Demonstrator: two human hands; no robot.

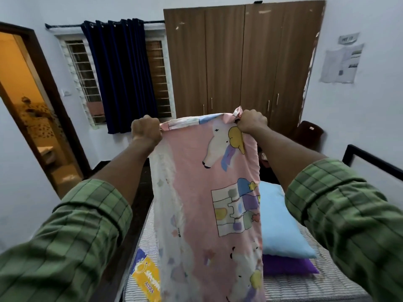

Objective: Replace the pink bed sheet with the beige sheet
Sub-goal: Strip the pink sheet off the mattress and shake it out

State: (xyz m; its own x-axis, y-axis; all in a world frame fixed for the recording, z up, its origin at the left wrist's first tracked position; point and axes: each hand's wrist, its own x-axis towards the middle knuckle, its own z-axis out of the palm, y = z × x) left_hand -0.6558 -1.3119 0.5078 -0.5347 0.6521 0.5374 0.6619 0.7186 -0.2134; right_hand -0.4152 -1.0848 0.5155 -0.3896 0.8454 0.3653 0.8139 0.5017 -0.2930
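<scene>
Up at frame centre, the left hand [145, 130] and right hand [250, 121] each grip a top corner of the pink unicorn-print cotton bed sheet [205, 192], apparently folded, hanging over the bare striped mattress [305, 284] below.

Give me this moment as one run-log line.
left hand: grips pink sheet | right hand: grips it | sheet: hanging, off mattress | beige sheet: unseen
</scene>
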